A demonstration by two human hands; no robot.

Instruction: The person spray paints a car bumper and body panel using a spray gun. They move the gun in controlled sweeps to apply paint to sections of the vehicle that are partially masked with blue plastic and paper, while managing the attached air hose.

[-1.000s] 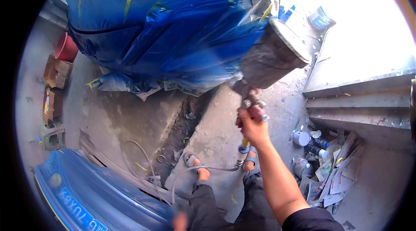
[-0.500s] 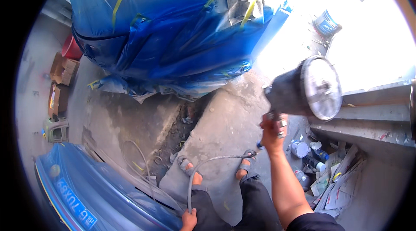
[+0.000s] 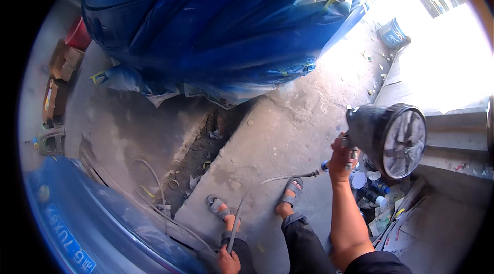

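Observation:
My right hand (image 3: 342, 163) is closed around the grip of an air blower gun (image 3: 383, 138). It has a dark cone-shaped body with a wide, round grey mesh end facing right. A grey air hose (image 3: 267, 180) runs from a coupling just below that hand. Its other part passes through my left hand (image 3: 228, 260), which is closed on it low in front of my leg. Ahead stands a large car-like shape wrapped in blue plastic sheeting (image 3: 206, 32), held with yellow tape. The gun is apart from the sheeting.
At lower left is a blue car end (image 3: 103, 217) with a licence plate. A broken trench (image 3: 206, 145) crosses the concrete floor. Cans and bottles (image 3: 370, 189) and papers (image 3: 399, 227) lie at right below a ledge. A blue-and-white bucket (image 3: 393, 33), cardboard boxes (image 3: 64, 63), red tub (image 3: 78, 35) and stool (image 3: 51, 140) stand around.
My right hand has carried the blower gun right and lower, and its mesh end is now sharper. The hose has followed. The view has shifted, so the blue sheeting sits higher.

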